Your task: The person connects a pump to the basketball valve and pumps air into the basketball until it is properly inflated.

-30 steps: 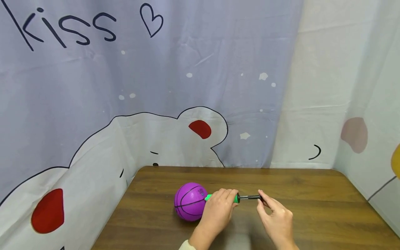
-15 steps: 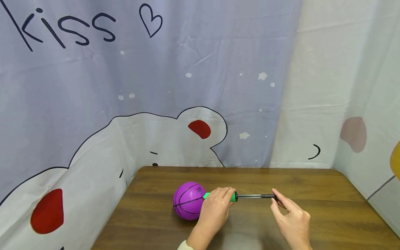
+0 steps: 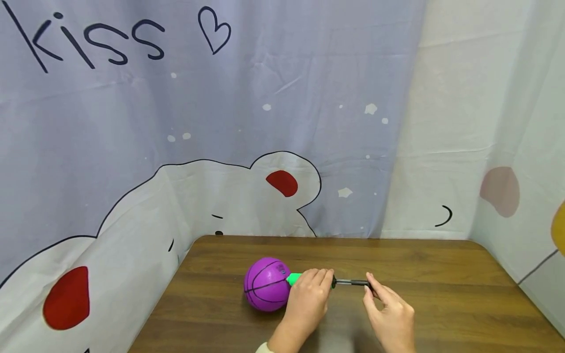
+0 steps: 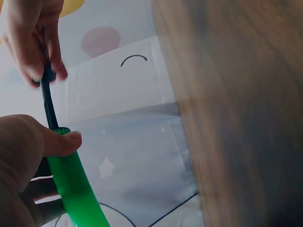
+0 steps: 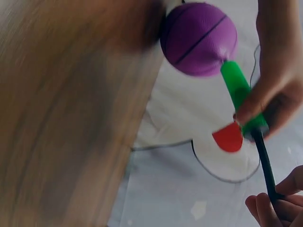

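Observation:
A purple ball with black basketball lines [image 3: 267, 284] rests on the table at centre left. The tip of a green hand pump [image 3: 293, 279] meets the ball's right side, seen clearly in the right wrist view, where the green barrel [image 5: 235, 85] points up at the ball [image 5: 199, 40]. My left hand [image 3: 309, 299] grips the barrel, thumb across it in the left wrist view. My right hand [image 3: 390, 311] pinches the black handle end [image 3: 363, 283] between thumb and fingers. A short length of the pump's rod shows between the two hands.
The brown wooden table [image 3: 212, 318] has rounded far corners. Behind it hangs a curtain [image 3: 344, 122] printed with a bear, a heart and lettering; more printed cloth [image 3: 525, 147] closes off the right side.
My right hand first pulled the handle out to the right, lengthening the bare rod, then pushed it back left toward the barrel. The left hand and the ball stay nearly in place.

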`<state>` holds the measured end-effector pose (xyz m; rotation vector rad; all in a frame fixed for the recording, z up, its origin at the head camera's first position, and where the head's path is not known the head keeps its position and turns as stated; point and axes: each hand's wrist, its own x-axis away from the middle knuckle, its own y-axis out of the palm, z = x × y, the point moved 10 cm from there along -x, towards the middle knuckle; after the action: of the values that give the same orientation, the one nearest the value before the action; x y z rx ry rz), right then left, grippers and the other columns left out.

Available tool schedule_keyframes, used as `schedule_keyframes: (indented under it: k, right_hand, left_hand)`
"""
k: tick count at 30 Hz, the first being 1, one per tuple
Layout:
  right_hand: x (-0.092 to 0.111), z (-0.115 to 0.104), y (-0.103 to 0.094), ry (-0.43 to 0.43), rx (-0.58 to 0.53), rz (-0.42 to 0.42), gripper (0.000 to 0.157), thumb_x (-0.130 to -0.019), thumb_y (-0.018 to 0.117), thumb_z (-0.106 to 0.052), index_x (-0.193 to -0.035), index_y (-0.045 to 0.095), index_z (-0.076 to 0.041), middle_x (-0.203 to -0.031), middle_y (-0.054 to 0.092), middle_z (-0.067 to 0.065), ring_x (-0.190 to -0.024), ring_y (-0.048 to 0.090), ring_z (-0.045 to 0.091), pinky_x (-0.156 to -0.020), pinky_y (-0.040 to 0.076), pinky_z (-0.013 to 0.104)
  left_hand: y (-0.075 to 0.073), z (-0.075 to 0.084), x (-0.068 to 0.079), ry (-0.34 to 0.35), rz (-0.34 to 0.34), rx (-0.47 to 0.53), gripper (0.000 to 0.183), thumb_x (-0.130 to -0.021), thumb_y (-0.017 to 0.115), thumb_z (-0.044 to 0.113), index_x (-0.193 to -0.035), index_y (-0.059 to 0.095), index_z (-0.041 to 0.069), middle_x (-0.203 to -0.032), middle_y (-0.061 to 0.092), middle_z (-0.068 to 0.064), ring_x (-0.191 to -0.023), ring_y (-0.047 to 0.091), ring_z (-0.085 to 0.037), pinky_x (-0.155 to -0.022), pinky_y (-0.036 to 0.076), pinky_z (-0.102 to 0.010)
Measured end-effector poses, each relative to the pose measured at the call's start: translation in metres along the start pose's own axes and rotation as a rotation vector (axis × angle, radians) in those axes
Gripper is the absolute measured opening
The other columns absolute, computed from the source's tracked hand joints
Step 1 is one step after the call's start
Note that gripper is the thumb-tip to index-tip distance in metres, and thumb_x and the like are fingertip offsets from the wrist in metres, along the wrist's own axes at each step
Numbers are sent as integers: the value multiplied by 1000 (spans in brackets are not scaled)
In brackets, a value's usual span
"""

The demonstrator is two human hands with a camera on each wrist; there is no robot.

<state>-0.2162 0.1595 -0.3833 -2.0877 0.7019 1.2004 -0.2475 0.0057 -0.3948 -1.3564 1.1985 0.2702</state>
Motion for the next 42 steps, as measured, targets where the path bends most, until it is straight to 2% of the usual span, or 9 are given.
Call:
schedule_keyframes:
  k: [4, 9, 16, 20, 24, 28, 33, 37, 42]
  right_hand:
    - [5, -11, 16, -40, -17, -17, 39, -67, 78, 12, -104, 78, 0, -93, 78, 12, -64, 74, 16, -67, 56, 10]
    - [9, -12, 23, -51, -4, -30, 41, -63, 81, 11, -102, 79, -2, -87, 78, 8, -61, 73, 16, -60, 57, 13]
    - [0, 5, 4, -5, -10, -24, 33, -70, 76, 5, -101, 80, -4, -84, 78, 9, -64, 72, 8, -55, 53, 11]
    - [-9, 18, -14, 35, 25, -6, 28, -74, 73, 1, -100, 80, -4, -82, 77, 10, -70, 69, -6, -49, 49, 12]
    - [-16, 27, -26, 67, 28, 11, 28, -75, 72, 1, -101, 80, -5, -84, 77, 13, -81, 59, -21, -41, 41, 12]
    - [-17, 30, -31, 86, 5, 19, 31, -73, 74, 3, -101, 81, -7, -84, 77, 13, -87, 51, -29, -37, 30, 11]
    - [-14, 30, -29, 88, 6, 18, 32, -71, 76, 4, -101, 81, -7, -85, 77, 12, -89, 49, -31, -38, 29, 11]
    - [-12, 28, -26, 80, 21, 20, 33, -71, 77, 4, -102, 81, -7, -87, 78, 11, -85, 57, -24, -41, 39, 12]
    - [-7, 16, -8, 68, -9, -13, 31, -72, 77, 5, -102, 80, -4, -90, 78, 11, -75, 68, -8, -63, 51, 4]
  left_hand:
    - [1, 5, 2, 0, -8, 3, 41, -69, 82, 10, -110, 75, 11, -100, 76, 1, -90, 70, -15, -89, 58, -27]
    - [1, 7, 3, -2, -6, 47, 39, -71, 85, 14, -109, 75, 12, -100, 76, 3, -89, 69, -12, -87, 58, -25]
    - [2, 1, 4, -21, -3, 109, 44, -71, 88, 24, -112, 74, 15, -102, 75, 6, -91, 69, -9, -85, 58, -23]
    - [2, -5, 4, -37, -11, 109, 45, -72, 88, 24, -114, 73, 15, -104, 75, 6, -92, 69, -9, -88, 57, -24]
    - [0, -9, 2, -44, -10, 127, 45, -73, 88, 24, -115, 73, 14, -103, 74, 6, -91, 69, -10, -86, 57, -24]
    - [0, -11, 2, -44, -18, 148, 44, -74, 87, 23, -115, 72, 14, -104, 74, 6, -92, 69, -10, -86, 57, -24]
    - [2, -11, 3, -40, -29, 138, 46, -73, 87, 22, -115, 72, 14, -104, 73, 6, -92, 68, -10, -87, 57, -25]
    - [2, -6, 2, -13, -9, 100, 41, -74, 85, 17, -113, 73, 12, -102, 75, 4, -91, 69, -11, -88, 57, -24]
    - [2, 0, 0, 10, 13, 52, 38, -73, 81, 8, -110, 75, 10, -101, 76, 1, -90, 69, -14, -89, 58, -25]
